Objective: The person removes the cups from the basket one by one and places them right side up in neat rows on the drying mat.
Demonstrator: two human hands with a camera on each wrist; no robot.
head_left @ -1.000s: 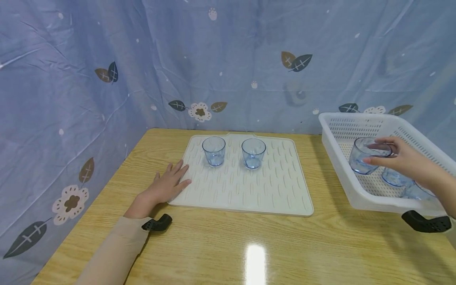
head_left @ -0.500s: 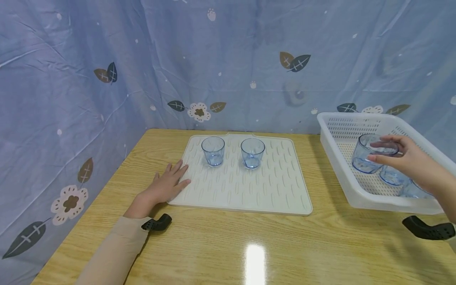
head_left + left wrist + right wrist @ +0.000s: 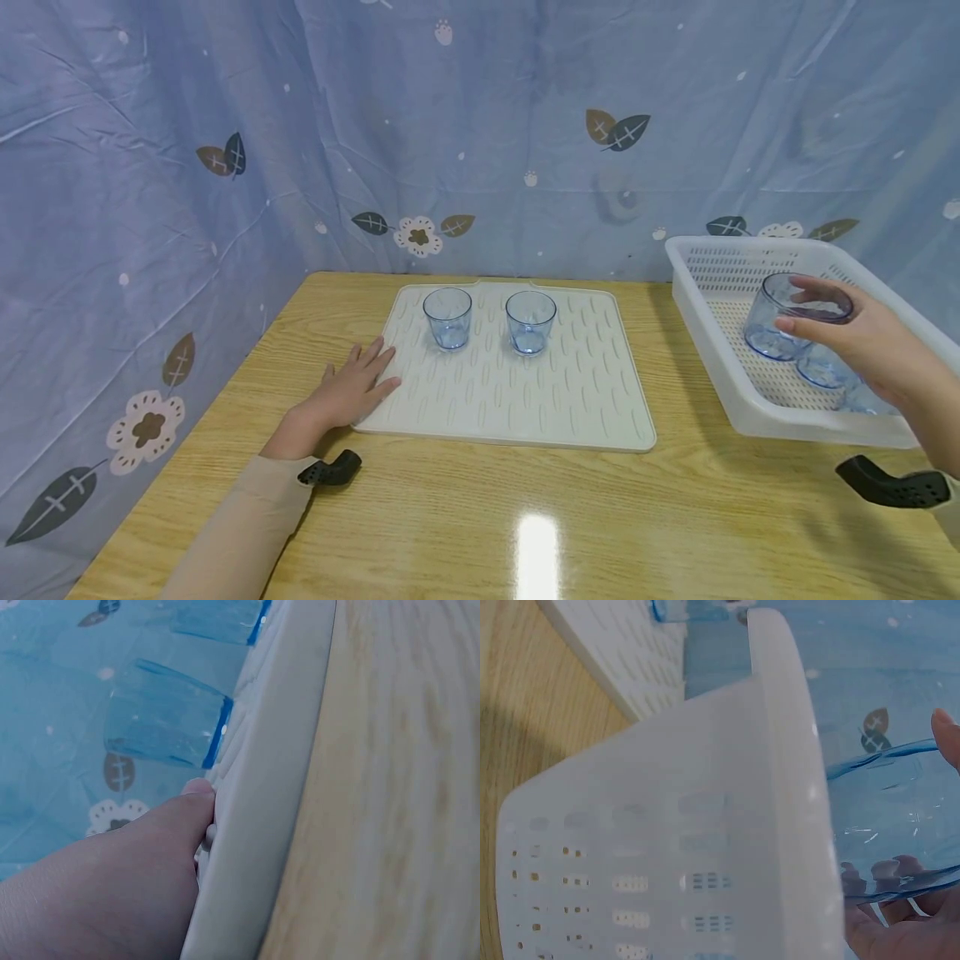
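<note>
My right hand (image 3: 873, 333) grips a clear blue-tinted glass (image 3: 765, 321) by its sides, within the white basket (image 3: 720, 379). In the right wrist view the held glass (image 3: 892, 817) shows just past the basket wall, fingers on one side and thumb at the other. More glasses (image 3: 821, 367) lie lower in the basket, partly covered by that hand. My left hand (image 3: 348, 392) rests with spread, straight fingers on the left edge of the white draining mat (image 3: 495, 400). Two similar glasses, a left one (image 3: 448, 321) and a right one (image 3: 531, 325), stand on the mat's back half.
The wooden table (image 3: 427, 508) carries the mat in the middle and the basket at the right. A blue patterned curtain (image 3: 510, 125) hangs behind and along the left side. The basket's high rim (image 3: 795, 772) stands between the held glass and the mat.
My right hand has moved slightly up and to the right with the glass, still over the basket. The left hand and the two glasses on the mat have stayed put.
</note>
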